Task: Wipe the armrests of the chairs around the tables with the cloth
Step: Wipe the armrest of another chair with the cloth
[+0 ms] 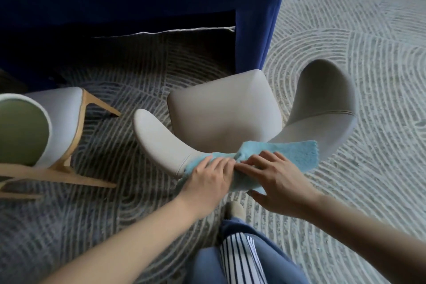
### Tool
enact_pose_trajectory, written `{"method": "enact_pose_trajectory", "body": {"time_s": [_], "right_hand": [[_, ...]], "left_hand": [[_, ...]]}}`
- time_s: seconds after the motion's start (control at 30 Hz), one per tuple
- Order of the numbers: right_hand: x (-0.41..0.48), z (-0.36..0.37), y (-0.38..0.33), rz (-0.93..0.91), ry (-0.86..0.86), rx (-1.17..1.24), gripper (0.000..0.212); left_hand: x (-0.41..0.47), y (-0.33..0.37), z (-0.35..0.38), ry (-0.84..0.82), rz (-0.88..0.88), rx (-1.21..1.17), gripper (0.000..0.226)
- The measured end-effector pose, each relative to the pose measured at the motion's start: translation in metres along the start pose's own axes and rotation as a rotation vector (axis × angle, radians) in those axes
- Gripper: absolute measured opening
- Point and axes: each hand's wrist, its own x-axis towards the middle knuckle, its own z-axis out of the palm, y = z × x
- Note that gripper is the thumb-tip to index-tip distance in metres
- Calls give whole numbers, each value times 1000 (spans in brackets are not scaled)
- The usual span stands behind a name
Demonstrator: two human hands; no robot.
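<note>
A beige upholstered chair stands in the middle, with its left armrest and right armrest curving toward the table. A fluffy light-blue cloth is draped over the curved back of the chair, between the two armrests. My left hand lies on the cloth's left part, near the base of the left armrest, fingers bent over the cloth. My right hand presses on the cloth with spread, fairly straight fingers.
A table covered in deep blue fabric stands beyond the chair. A second chair with wooden legs and a green inner back is at the left. Patterned grey carpet covers the floor. My foot is below the chair.
</note>
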Motion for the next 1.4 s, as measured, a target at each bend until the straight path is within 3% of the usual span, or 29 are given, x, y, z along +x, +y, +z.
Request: {"method": "enact_pose_trajectory", "body": {"time_s": [0.23, 0.37, 0.53, 0.73, 1.07, 1.27, 1.4], "right_hand": [[-10, -2, 26, 49, -36, -101, 70], [-9, 7, 13, 167, -46, -116, 74], [-8, 16, -6, 319, -13, -70, 78], [4, 27, -40, 458, 95, -43, 63], [85, 55, -131, 631, 143, -49, 50], [134, 69, -158, 707, 105, -113, 43], [170, 84, -168, 717, 74, -159, 28]], "left_hand": [[-2, 4, 2, -8, -18, 14, 47], [-2, 5, 4, -52, -50, -19, 53], [-4, 4, 9, -23, -28, -1, 45], [-9, -15, 10, 62, 137, 19, 35], [-36, -132, -5, 106, 439, -29, 31], [-30, -199, -2, 117, 580, -108, 34], [-25, -241, 4, 144, 633, -122, 30]]}}
